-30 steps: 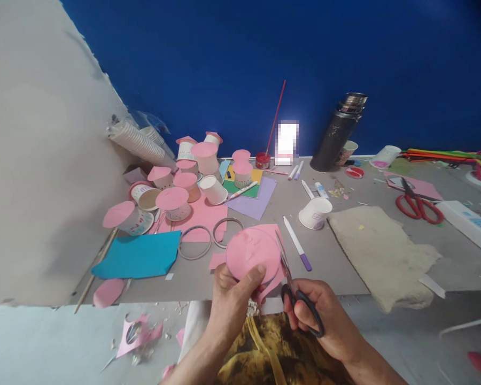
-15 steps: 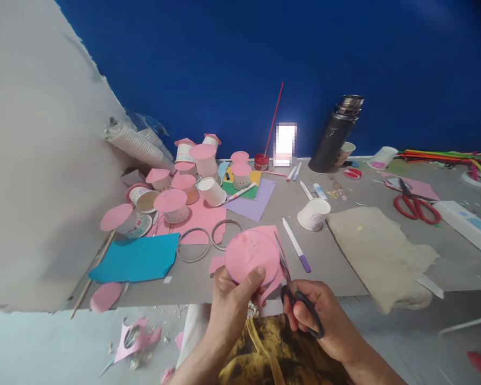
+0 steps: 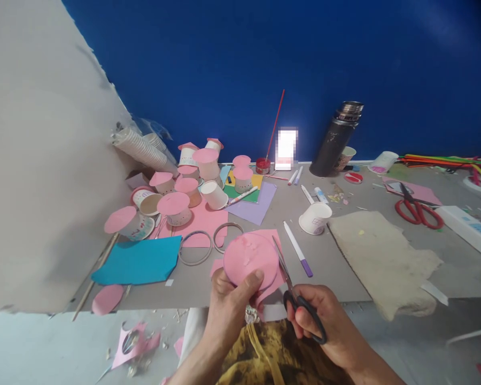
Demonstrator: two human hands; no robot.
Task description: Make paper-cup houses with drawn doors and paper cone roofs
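"What is the left hand (image 3: pixel 229 299) doing?"

"Its fingers pinch a pink paper piece (image 3: pixel 246 258) near its lower edge, the thumb lying flat on top. A round outline shows on the paper."

"And where is that paper?"

"Held up in front of the body, above the near part of the counter (image 3: pixel 184 293)."

"The right hand (image 3: pixel 320 310)?"

"Its fingers are curled around the black handles of a pair of scissors (image 3: pixel 289 283). The blades point away from the body, along the paper's right side; I can't tell whether they touch it."

"What lies close by?"

"A grey ring (image 3: pixel 195 263) to the left, just beside a teal sheet (image 3: pixel 138 260). To the right, a white marker (image 3: pixel 298 249) with a purple end, and past it an upside-down white cup (image 3: pixel 316 218)."

"Farther off?"

"Cups topped with pink discs crowd the left; a dark flask (image 3: pixel 332 141) leans in view by the blue wall (image 3: pixel 224 64)."
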